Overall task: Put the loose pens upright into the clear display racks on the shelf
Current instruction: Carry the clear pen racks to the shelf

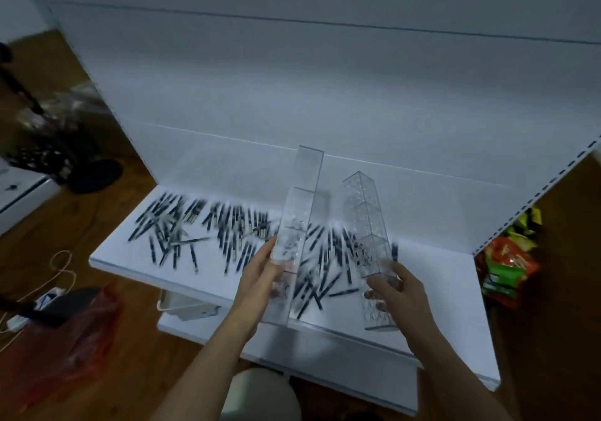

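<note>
The left hand [260, 277] grips the near end of a tall clear rack [300, 212], fingers curled round its left side. The right hand [401, 285] grips a second clear rack [366, 222] with its thumb across the front and its fingers seen through the plastic behind. The hands are apart, one rack in each. Both racks lean away from the person over the front edge of the white shelf [439, 290], side by side and not touching. Motion blur hides whether their near ends rest on the shelf. The second rack has rows of round holes in its stepped tiers, and no pens stand in either rack.

The loose pens [182, 225] lie flat in a wide scatter from the shelf's left edge to its middle. More of them show through and between the racks near the front edge.

On the wooden floor are a red plastic bag [74, 339] on the left and bright snack packets [507, 258] by the shelf's right edge.
</note>
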A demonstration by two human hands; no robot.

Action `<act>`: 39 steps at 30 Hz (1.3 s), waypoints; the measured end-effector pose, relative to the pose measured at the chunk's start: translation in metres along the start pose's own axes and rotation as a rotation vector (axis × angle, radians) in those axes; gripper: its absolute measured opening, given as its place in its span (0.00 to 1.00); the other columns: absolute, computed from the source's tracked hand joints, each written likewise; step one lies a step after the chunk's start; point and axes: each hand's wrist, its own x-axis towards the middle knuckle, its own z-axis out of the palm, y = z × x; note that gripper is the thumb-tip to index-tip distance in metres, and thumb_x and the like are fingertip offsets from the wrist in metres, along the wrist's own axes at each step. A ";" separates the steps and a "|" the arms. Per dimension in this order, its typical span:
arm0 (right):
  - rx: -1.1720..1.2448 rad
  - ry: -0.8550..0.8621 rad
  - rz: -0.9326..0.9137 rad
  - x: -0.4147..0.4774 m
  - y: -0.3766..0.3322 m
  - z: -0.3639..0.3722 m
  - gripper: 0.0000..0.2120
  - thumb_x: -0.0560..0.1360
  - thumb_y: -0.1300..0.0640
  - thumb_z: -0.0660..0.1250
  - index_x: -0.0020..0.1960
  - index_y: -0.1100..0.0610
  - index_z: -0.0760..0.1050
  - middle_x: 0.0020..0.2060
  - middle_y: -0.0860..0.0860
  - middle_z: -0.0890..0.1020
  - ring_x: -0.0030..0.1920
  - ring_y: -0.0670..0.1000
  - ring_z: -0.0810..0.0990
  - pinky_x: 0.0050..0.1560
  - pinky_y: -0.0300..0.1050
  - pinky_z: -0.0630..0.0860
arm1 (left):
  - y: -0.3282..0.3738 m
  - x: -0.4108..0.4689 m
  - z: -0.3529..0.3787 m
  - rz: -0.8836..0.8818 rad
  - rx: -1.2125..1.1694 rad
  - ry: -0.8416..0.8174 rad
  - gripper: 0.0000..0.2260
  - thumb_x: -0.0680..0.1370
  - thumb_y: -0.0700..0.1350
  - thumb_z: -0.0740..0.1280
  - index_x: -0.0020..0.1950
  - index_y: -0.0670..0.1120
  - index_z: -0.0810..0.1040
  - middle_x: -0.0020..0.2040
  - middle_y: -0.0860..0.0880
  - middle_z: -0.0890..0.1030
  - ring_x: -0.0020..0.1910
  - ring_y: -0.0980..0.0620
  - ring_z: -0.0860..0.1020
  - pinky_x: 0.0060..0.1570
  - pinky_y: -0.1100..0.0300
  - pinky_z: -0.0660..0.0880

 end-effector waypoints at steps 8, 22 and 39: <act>0.085 0.214 0.020 0.056 0.055 0.058 0.27 0.76 0.55 0.75 0.73 0.54 0.72 0.45 0.50 0.88 0.46 0.54 0.88 0.56 0.58 0.82 | -0.028 0.115 -0.034 -0.004 0.120 -0.212 0.20 0.82 0.44 0.65 0.72 0.62 0.72 0.56 0.50 0.85 0.51 0.49 0.85 0.42 0.58 0.80; -0.054 0.547 -0.159 0.141 0.219 0.068 0.26 0.74 0.51 0.77 0.69 0.50 0.75 0.52 0.53 0.86 0.45 0.54 0.87 0.49 0.56 0.83 | -0.172 0.236 -0.010 0.312 0.080 -0.476 0.21 0.82 0.42 0.58 0.70 0.62 0.75 0.56 0.52 0.84 0.49 0.52 0.84 0.41 0.53 0.80; -0.263 0.664 -0.101 0.026 0.252 -0.060 0.26 0.72 0.50 0.77 0.68 0.50 0.74 0.46 0.54 0.86 0.44 0.54 0.87 0.49 0.58 0.84 | -0.194 0.112 0.131 0.336 0.086 -0.615 0.12 0.82 0.43 0.61 0.57 0.60 0.79 0.47 0.61 0.83 0.39 0.67 0.80 0.37 0.67 0.73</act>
